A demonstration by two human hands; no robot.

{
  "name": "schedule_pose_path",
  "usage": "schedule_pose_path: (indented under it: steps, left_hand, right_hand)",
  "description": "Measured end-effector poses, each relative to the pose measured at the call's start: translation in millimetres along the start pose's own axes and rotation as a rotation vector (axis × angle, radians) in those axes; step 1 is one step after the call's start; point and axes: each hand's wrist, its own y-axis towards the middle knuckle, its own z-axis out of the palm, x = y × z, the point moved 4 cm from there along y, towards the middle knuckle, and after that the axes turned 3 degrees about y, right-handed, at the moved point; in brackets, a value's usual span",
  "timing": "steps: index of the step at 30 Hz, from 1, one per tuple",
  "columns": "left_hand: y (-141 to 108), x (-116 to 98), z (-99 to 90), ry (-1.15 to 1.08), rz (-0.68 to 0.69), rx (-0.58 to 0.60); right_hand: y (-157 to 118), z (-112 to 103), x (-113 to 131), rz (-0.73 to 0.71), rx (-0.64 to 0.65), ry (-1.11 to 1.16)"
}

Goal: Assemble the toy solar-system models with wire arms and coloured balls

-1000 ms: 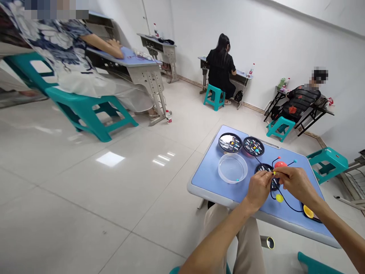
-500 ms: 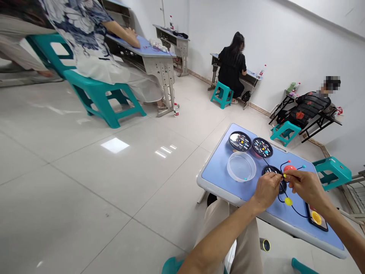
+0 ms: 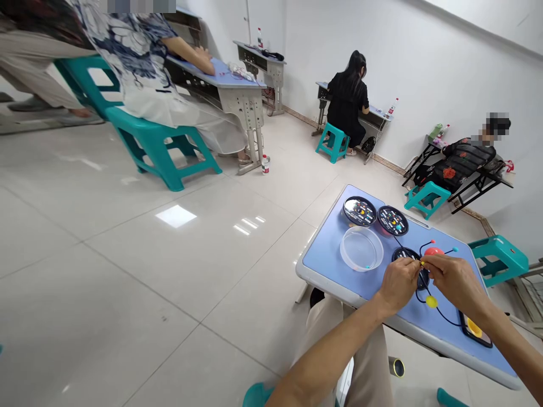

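The tabletop [image 3: 322, 254] is smooth, matte blue with a rounded pale grey rim. To the left of the fingers stands a round, shallow tub [image 3: 361, 249] of clear, thin plastic with a tiny cyan speck inside. Beyond it are two round containers with glossy black printed lids [image 3: 360, 211], and a third dark disc [image 3: 405, 253] lies partly hidden behind the hands.

The fingers of the left hand [image 3: 400, 282] are pinched on thin black cord, and those of the right hand [image 3: 460, 280] grasp a small yellow bead [image 3: 422, 263], the fingertips nearly meeting above the tabletop. The cord bends in slender, springy-looking curves. Just beyond the right fingers sits a smooth, round red ball [image 3: 434, 253], with thin stems near it tipped red and cyan. Nearer the person than the fingertips lies a rounded yellow piece [image 3: 431, 301]; farther right, an orange-yellow piece [image 3: 474, 328] rests on a dark-edged rectangle [image 3: 483, 340].

Compared with a second ago, the view has shifted, more of that rectangle shows past the right arm, and the two-handed pinch remains.
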Motion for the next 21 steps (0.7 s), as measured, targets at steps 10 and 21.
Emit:
schedule_pose_path:
  steps: [10, 21]
  left_hand:
    - [0, 2, 3.1, -0.004, 0.001, 0.004]
    - [-1, 2, 3.0, 0.045, -0.047, -0.003]
  right_hand:
    - [-2, 13, 1, -0.15, 0.087, -0.239]
    - [-4, 7, 15, -0.06, 0.165, -0.435]
